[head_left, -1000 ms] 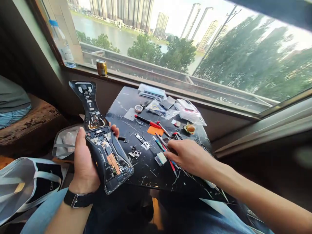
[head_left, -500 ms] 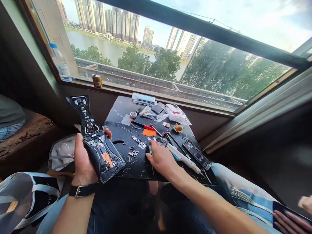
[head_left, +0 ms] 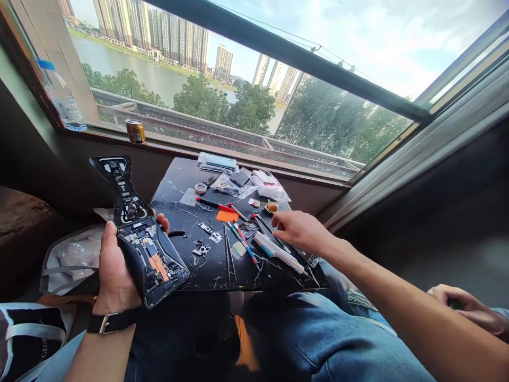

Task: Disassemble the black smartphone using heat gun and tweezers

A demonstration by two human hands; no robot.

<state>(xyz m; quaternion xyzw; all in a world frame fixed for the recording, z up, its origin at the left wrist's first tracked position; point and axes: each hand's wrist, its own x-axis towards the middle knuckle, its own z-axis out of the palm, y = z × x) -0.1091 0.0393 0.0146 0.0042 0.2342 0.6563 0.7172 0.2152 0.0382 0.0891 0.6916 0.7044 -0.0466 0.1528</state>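
An opened phone [head_left: 155, 260] rests in my left hand [head_left: 115, 262], thumb on one side and fingertips round the other. Its circuit board and a copper-coloured strip show. The lifted back panel [head_left: 127, 191] lies beyond its top end, its inner side showing. My right hand [head_left: 298, 228] hovers over the table's right side, fingers loosely bent and apart, with nothing visible between them. Below it lie a white electric screwdriver [head_left: 278, 253] and dark long-handled tools. Tweezers [head_left: 229, 254] lie near the table's front, beside several slim coloured screwdrivers [head_left: 244, 244]. A second phone body is mostly hidden under my right forearm.
The dark marbled table [head_left: 170, 185] holds small phone parts [head_left: 210, 232], a camera module [head_left: 201, 248], an orange card [head_left: 227, 216], a tape roll [head_left: 201, 188] and plastic bags [head_left: 233, 184]. A can [head_left: 135, 131] and bottle [head_left: 66, 103] stand on the sill. Another person's hand [head_left: 457, 300] is at right.
My right hand has left the tweezers, which now lie on the table, and moved right past the electric screwdriver. My left hand still holds the phone. The view has swung right.
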